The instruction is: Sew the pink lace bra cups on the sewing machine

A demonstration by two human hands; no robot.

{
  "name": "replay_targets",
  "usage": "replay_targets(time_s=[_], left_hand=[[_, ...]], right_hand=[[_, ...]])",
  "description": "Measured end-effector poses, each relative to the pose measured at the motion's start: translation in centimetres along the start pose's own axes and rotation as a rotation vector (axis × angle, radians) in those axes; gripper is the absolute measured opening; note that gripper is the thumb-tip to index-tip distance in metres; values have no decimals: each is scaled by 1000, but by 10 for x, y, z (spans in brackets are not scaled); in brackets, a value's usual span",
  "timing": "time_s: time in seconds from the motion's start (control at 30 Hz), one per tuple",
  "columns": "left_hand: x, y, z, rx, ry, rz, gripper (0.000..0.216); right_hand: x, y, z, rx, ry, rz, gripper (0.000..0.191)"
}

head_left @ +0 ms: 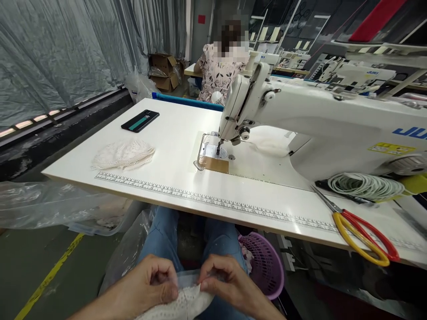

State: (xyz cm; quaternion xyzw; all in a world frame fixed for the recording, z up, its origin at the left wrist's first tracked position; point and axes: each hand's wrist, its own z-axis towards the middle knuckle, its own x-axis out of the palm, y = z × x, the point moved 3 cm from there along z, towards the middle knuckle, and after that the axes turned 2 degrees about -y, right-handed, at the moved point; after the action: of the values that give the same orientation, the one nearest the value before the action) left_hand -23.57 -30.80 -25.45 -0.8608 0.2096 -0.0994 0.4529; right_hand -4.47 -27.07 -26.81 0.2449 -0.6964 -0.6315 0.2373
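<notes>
Above my lap, my left hand [155, 282] and my right hand [225, 280] are both closed on a piece of white eyelet fabric [187, 302]. Thumbs and fingers pinch its upper edge from either side, where a sheer, translucent strip shows between them. The lower part of the fabric runs out of view at the bottom. On the table, away from my hands, a stack of similar cream lace pieces [123, 154] lies at the left. A white sewing machine [267, 102] stands at the right, its presser foot [219, 149] over the needle plate.
A phone [140, 121] lies on the white table [176, 120]. Red-and-yellow scissors [360, 235] overhang the front edge near coiled cord [365, 186]. Below are a purple basket [263, 266] and a plastic-lined bin [110, 222]. A person [222, 66] sits ahead with their back to me.
</notes>
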Motion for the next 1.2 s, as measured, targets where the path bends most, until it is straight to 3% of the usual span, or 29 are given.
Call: replay_targets(time_s=[0.13, 0.3, 0.37, 0.47, 0.57, 0.67, 0.77, 0.83, 0.93, 0.97, 1.0, 1.1, 1.2], left_hand=[[-6, -16, -3, 60, 87, -48, 66], [-23, -68, 3, 23, 180, -30, 54], [-33, -94, 13, 42, 179, 40, 46], [-49, -134, 31, 122, 180, 123, 38], [-62, -171, 46, 230, 198, 242, 29], [-67, -197, 55, 303, 225, 323, 21], [-65, -211, 63, 354, 240, 339, 14], [-62, -215, 72, 356, 264, 341, 13], [-60, -221, 83, 314, 319, 341, 19], [-61, -226, 85, 306, 334, 341, 21], [-64, -233, 84, 304, 347, 348, 22], [-75, -259, 69, 333, 320, 443, 21], [-81, -269, 50, 493, 99, 727, 16]], right_hand=[[-11, 31, 2, -149, -45, -37, 19], [-47, 93, 8, -231, -140, -363, 16], [-78, 116, 15, -257, -251, -517, 19], [-145, 140, 22, -266, -509, -726, 22], [-214, 144, 17, -220, -693, -974, 25], [-245, 133, 5, -219, -800, -1074, 26], [-217, 123, 5, -316, -885, -1132, 28], [-176, 118, 25, -395, -599, -1014, 36], [-122, 117, 71, -302, -55, -584, 92], [-112, 120, 85, -280, 61, -453, 96], [-107, 125, 97, -257, 130, -354, 87], [-112, 145, 114, -263, 65, -312, 44], [-118, 168, 103, -469, -149, -679, 25]])
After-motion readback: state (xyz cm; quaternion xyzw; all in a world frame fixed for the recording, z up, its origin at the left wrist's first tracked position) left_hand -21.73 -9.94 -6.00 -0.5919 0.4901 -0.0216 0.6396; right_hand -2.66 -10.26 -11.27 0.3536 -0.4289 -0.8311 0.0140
